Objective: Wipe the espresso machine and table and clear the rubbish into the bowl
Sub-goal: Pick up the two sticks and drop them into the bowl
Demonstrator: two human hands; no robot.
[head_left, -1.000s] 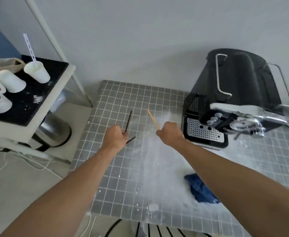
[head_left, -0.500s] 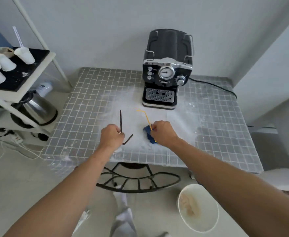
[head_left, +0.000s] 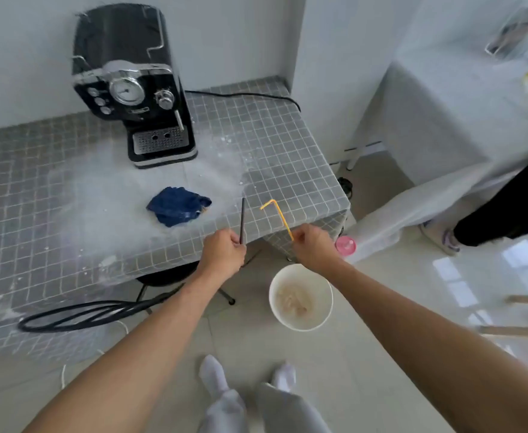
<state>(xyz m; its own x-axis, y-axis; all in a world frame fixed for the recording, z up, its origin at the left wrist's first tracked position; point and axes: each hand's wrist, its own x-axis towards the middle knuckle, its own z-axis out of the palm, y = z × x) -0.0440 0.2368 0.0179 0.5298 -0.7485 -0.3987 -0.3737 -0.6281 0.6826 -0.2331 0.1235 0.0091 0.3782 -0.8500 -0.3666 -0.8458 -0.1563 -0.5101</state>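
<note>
Since both are light and bendy, the left hand [head_left: 223,256] pinches the thin black plastic straw [head_left: 242,219] low, the right hand [head_left: 314,245] the bent yellow plastic straw [head_left: 279,215].

Bright, soft daylight; wide-angle edges bend, slight motion blur.

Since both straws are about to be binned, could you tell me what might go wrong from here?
The left hand with the black straw is short of the bowl on the floor, so it may land outside. The yellow straw in the right hand is long and bent and could catch the rim.
</note>
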